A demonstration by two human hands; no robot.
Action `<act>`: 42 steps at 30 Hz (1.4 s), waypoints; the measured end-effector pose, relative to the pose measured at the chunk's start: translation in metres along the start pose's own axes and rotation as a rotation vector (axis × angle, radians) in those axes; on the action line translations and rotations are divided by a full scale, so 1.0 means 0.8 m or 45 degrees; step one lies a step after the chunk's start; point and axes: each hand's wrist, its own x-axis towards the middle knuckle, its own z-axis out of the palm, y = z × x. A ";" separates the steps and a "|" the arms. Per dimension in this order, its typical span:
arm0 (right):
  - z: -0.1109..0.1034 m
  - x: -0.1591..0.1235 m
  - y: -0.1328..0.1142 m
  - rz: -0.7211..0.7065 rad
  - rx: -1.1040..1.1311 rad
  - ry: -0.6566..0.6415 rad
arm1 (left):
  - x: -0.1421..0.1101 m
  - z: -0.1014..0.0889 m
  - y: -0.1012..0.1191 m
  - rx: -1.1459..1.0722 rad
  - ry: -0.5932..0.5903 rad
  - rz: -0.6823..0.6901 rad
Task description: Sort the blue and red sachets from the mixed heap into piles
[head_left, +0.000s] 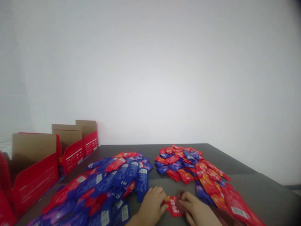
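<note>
A small red packet point(173, 207) with white lettering lies flat between my hands near the front of the dark table. My left hand point(152, 205) has its fingers curled, with thumb and fingertips pinching the packet's left edge. At the right edge, my right hand point(197, 209) closes its fingers on the same packet and covers part of it. Left of my hands spreads a heap of blue and red packets point(122, 175), many with barcodes showing. Another heap of red, orange and blue packets point(181, 160) extends from the far middle down to my right forearm.
Several open red cardboard boxes point(72, 155) stand in a row along the table's left side, their brown flaps raised. The dark table point(254, 185) reaches back to a white wall point(150, 78).
</note>
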 end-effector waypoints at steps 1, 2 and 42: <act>0.000 -0.004 0.010 0.057 -0.018 0.021 | 0.001 -0.001 0.000 0.023 -0.013 0.021; 0.000 -0.005 0.018 0.112 -0.045 0.040 | 0.003 -0.001 0.000 0.041 -0.023 0.031; 0.022 -0.006 0.028 0.099 -0.375 0.135 | 0.008 -0.012 0.013 0.235 -0.146 0.055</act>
